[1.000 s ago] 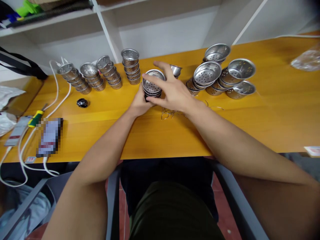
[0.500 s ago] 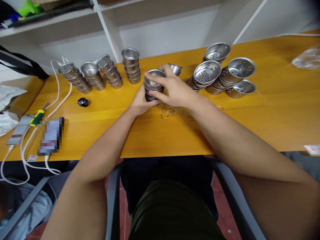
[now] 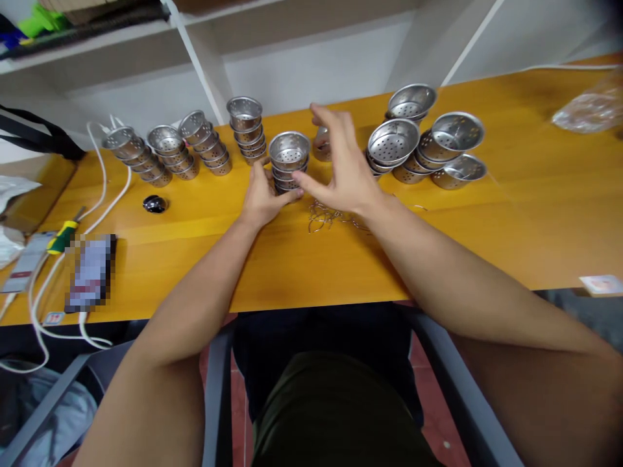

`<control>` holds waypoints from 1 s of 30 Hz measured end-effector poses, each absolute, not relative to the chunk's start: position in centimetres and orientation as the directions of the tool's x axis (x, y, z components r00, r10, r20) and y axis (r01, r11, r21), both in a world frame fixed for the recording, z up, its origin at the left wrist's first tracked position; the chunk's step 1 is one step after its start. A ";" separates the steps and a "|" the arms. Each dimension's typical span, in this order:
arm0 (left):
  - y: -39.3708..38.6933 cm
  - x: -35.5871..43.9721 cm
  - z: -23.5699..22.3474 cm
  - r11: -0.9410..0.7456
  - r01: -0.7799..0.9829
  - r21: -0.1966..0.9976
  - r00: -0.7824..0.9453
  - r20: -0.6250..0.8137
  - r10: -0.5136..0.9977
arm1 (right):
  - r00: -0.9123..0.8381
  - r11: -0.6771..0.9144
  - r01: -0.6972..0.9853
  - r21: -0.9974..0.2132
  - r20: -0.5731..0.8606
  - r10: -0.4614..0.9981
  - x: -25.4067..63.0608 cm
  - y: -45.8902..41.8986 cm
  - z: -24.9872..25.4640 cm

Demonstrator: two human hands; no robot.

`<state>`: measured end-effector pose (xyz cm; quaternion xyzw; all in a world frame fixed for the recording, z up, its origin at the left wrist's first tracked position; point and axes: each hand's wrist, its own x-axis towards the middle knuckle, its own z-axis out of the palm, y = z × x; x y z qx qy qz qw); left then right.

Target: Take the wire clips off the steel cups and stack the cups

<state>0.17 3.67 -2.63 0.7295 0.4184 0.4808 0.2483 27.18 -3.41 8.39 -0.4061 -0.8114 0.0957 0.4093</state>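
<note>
A stack of perforated metal cups (image 3: 289,155) stands upright on the table in front of me. My left hand (image 3: 263,194) curves around its lower left side, with the thumb across the front of the base. To the right of the stack, my right hand (image 3: 345,168) is open and its fingers are spread. The right thumb tip is by the stack's side; whether it touches I cannot tell. Partly hidden behind the right hand is another metal cup (image 3: 321,146). Thin bent wires (image 3: 324,214) lie tangled below the right hand.
Several more cup stacks (image 3: 246,130) stand in a row at the back left. Larger perforated cups (image 3: 394,143) are grouped at the right. A black shiny object (image 3: 155,204), a screwdriver (image 3: 62,237), a phone (image 3: 92,272) and white cables lie left. A plastic bag (image 3: 588,110) is far right.
My right hand has let go of the cup stack's rim and opened, moving slightly right. My left hand stays low around the stack. The view has shifted slightly.
</note>
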 end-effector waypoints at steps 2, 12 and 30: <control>4.1 0.0 -3.3 -0.456 0.357 0.815 0.127 0.441 0.888 | -0.341 0.647 0.587 -0.486 0.577 0.742 27.4 -3.8 8.7; 2.3 0.9 -1.7 -0.450 0.363 0.816 0.249 0.381 0.891 | -0.590 0.681 0.583 -0.443 0.346 0.730 26.5 -1.3 4.9; 2.1 -0.3 -0.6 -0.466 0.556 0.688 0.350 0.314 0.882 | -0.499 0.574 0.703 -0.421 0.284 0.819 24.6 4.6 3.1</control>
